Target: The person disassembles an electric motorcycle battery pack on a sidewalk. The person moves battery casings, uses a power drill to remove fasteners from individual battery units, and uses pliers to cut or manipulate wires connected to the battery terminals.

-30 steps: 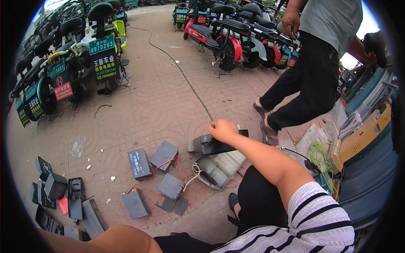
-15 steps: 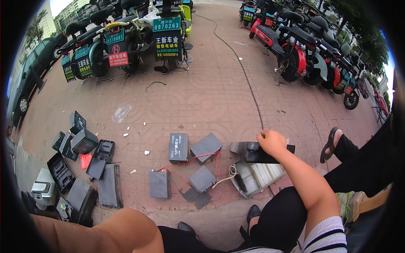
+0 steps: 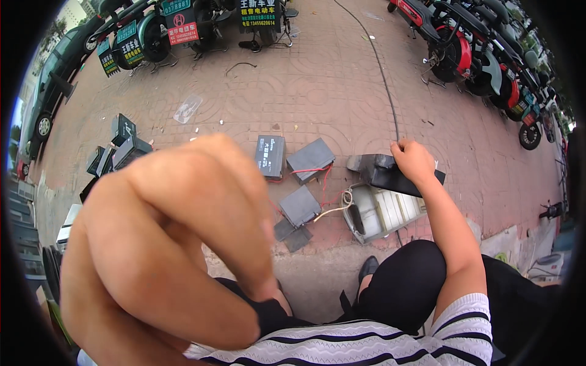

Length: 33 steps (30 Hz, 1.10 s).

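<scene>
By RH (image 3: 416, 161) | 3 batts (image 3: 311, 157) | fingers (image 3: 400, 149) clamped on 1 blk case (image 3: 386, 174) | LH (image 3: 235, 213): can't tell

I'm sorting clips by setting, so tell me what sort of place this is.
Probably an outdoor parking area, perhaps a scooter servicing spot: reddish patterned brick paving, parked red-and-black two-wheeled scooters, and dark grey box-shaped batteries lying on that paving.
</scene>
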Available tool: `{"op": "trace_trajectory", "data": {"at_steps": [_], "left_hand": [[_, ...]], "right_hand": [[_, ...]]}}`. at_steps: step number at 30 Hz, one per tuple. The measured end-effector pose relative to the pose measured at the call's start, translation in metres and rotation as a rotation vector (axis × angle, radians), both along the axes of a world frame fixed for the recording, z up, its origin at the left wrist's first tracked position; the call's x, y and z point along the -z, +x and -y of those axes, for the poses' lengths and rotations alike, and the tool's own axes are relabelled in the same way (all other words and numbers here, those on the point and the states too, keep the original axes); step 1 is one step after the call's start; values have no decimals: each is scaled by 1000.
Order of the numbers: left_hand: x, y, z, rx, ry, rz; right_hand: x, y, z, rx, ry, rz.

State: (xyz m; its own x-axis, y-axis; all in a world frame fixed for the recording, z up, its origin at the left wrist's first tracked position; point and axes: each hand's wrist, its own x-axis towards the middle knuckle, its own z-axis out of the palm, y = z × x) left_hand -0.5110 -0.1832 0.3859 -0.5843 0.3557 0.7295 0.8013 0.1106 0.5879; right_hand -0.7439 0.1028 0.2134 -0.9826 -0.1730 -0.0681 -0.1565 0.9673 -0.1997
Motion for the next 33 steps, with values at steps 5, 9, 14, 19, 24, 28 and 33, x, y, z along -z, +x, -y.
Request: {"op": "trace_trajectory", "data": {"at_steps": [5,9,14,19,24,28,33], "left_hand": [[2,-7,-5,57,-18,-3],[10,-8,-15,140,14,46],[13,-12,-42,301,148,26],[17,-18,-77,419,258,23],[17,-15,-70,525,318,43],[5,-15,-65,874,471,119],[8,-24,-77,887,239,3]], "right_hand": [[4,3,5,20,-8,18],[20,9,15,9,-16,31],[9,5,9,18,4,-63],[12,8,8,-17,86,-45],[17,10,21,-42,76,-27],[12,8,19,-29,48,-11],[13,11,20,-38,62,-30]]}}
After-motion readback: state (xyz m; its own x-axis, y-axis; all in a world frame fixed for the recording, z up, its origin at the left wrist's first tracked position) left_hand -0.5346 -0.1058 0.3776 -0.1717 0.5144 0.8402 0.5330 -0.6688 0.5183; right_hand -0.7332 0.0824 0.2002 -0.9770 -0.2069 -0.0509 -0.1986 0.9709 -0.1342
